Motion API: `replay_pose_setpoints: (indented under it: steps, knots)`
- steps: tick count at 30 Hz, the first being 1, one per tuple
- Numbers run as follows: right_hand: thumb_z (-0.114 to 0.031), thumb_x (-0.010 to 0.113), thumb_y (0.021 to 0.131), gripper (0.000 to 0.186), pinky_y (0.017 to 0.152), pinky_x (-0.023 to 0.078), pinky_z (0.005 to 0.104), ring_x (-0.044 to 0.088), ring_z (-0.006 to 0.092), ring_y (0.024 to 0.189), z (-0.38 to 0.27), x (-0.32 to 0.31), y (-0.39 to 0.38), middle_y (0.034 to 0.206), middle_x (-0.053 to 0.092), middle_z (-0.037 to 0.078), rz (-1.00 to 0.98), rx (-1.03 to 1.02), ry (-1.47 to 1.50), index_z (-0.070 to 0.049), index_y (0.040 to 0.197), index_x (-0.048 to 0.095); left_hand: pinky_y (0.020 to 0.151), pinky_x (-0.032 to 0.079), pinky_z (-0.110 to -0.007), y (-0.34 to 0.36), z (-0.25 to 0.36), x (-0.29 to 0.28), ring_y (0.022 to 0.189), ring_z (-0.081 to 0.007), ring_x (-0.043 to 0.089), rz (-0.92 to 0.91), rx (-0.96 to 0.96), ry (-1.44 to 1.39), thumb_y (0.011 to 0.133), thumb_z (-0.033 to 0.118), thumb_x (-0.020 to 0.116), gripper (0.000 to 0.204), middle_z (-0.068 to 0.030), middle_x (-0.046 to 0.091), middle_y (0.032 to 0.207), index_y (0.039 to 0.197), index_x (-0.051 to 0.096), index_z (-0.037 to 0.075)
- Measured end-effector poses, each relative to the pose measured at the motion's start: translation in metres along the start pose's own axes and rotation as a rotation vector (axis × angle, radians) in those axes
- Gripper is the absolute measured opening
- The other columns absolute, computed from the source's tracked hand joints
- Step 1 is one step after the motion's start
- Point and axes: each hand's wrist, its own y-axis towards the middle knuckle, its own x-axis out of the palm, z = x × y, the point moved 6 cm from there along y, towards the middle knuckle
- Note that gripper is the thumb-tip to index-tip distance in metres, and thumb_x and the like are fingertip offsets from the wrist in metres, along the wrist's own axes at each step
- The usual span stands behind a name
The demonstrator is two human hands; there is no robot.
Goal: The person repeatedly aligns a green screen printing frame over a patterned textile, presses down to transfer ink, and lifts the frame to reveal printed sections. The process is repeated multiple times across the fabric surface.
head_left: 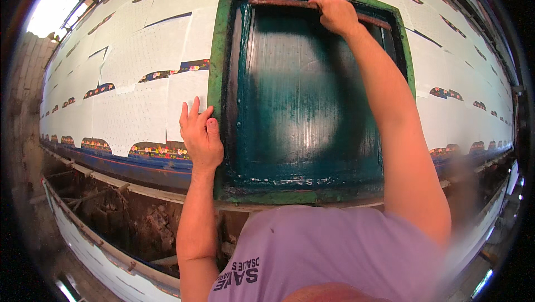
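Observation:
A screen frame with a green border (218, 51) lies on a long surface covered in white sheets, some showing flowered fabric beneath. Its inside (301, 107) is coated in dark teal, glossy, wet-looking paste. Along the far inner edge runs a long reddish-brown squeegee bar (278, 2); my right hand (336, 14) grips it right of its middle, with the arm reaching across the screen. My left hand (202, 134) rests just outside the frame's left edge, near the white sheets, with its fingers apart and nothing held.
The long surface (111, 112) continues to both sides. Below its near edge run a rail (145, 191) and a dark, cluttered gap, with another white-covered surface (95, 246) at the lower left. A bright opening (50, 6) shows at the upper left.

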Motion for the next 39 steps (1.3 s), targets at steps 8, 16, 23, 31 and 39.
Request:
replay_pose_setpoints:
  steps: [8, 16, 23, 31, 39]
  knots:
    - [-0.008, 0.071, 0.089, 0.044, 0.09, 0.062, 0.0549, 0.076, 0.0399, 0.103, -0.008, 0.005, -0.044, 0.112, 0.076, 0.013, 0.082, -0.1, 0.011, -0.02, 0.131, 0.075, 0.13, 0.032, -0.055, 0.0, 0.002, 0.005, 0.159, -0.0463, 0.039, -0.038, -0.014, 0.049, 0.121, 0.044, 0.039, 0.057, -0.0211, 0.059, 0.163, 0.136, 0.075, 0.002]
    - [-0.006, 0.068, 0.092, 0.044, 0.094, 0.063, 0.0541, 0.077, 0.0382, 0.112, 0.019, -0.01, 0.017, 0.122, 0.079, 0.012, 0.056, -0.008, 0.009, -0.02, 0.133, 0.076, 0.125, 0.037, -0.059, 0.001, 0.009, 0.002, 0.152, -0.0514, 0.046, -0.007, -0.013, 0.015, 0.115, 0.044, 0.053, 0.054, -0.0262, 0.064, 0.155, 0.133, 0.075, -0.001]
    - [-0.007, 0.067, 0.091, 0.046, 0.094, 0.062, 0.0547, 0.077, 0.0383, 0.115, 0.031, 0.011, 0.017, 0.122, 0.08, 0.014, 0.094, -0.092, 0.011, -0.022, 0.133, 0.076, 0.125, 0.038, -0.058, 0.001, 0.01, 0.001, 0.152, -0.0502, 0.048, -0.034, -0.029, 0.029, 0.114, 0.042, 0.053, 0.052, -0.0244, 0.064, 0.155, 0.133, 0.075, -0.001]
    - [-0.008, 0.06, 0.09, 0.046, 0.098, 0.061, 0.0561, 0.077, 0.0408, 0.114, 0.039, -0.008, 0.04, 0.119, 0.081, 0.018, -0.173, 0.015, -0.036, -0.019, 0.131, 0.077, 0.121, 0.044, -0.054, 0.0, 0.009, 0.001, 0.146, -0.0464, 0.055, -0.01, -0.016, -0.004, 0.113, 0.035, 0.058, 0.044, -0.0234, 0.066, 0.153, 0.13, 0.076, -0.001]
    - [-0.005, 0.061, 0.087, 0.042, 0.099, 0.061, 0.0564, 0.076, 0.0423, 0.115, 0.0, -0.025, -0.017, 0.118, 0.081, 0.02, -0.255, -0.04, 0.064, -0.013, 0.125, 0.077, 0.11, 0.052, -0.049, -0.001, -0.001, 0.004, 0.129, -0.0412, 0.067, 0.061, -0.047, -0.042, 0.115, 0.031, 0.056, 0.039, -0.0221, 0.074, 0.138, 0.125, 0.078, 0.001]
